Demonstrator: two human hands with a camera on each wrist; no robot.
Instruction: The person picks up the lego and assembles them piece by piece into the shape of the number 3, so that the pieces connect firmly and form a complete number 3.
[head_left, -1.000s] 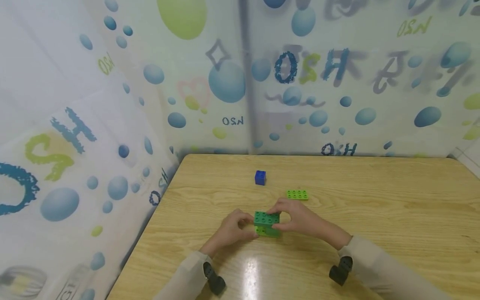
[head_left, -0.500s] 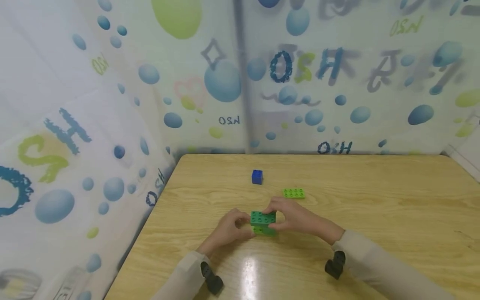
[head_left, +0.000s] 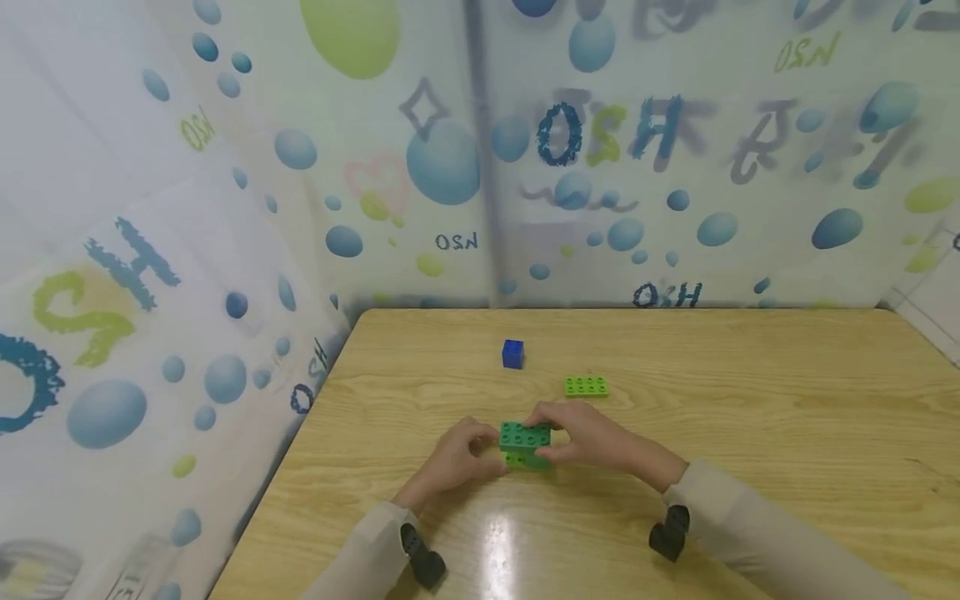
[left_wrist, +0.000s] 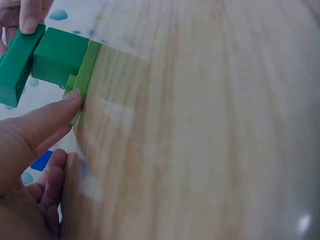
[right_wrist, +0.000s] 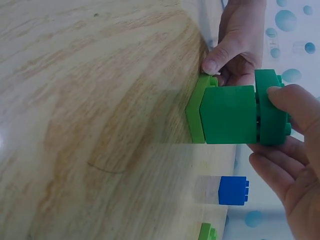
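Observation:
My left hand [head_left: 459,457] pinches the left end of a light green building plate [right_wrist: 196,111] lying on the table, thumb at its near edge in the left wrist view. A tall green block [right_wrist: 227,115] rises from the plate's right part; some of the plate's studs show beside it. Over the block, my right hand [head_left: 592,435] pinches a flat green brick [right_wrist: 270,107] with two rows of studs, thumb on one long side and fingers on the other. This brick overhangs the block toward the left hand, and a thin dark gap shows between them.
Behind the hands stands a small blue block [head_left: 513,354]. A second light green plate [head_left: 586,387] lies right of it, beyond the right hand. The wooden table [head_left: 750,375] ends at a patterned curtain [head_left: 420,275] at the back and left.
The head view has shifted slightly, so everything sits a little farther left in it. Both hands keep their holds, and the bricks stand much as before.

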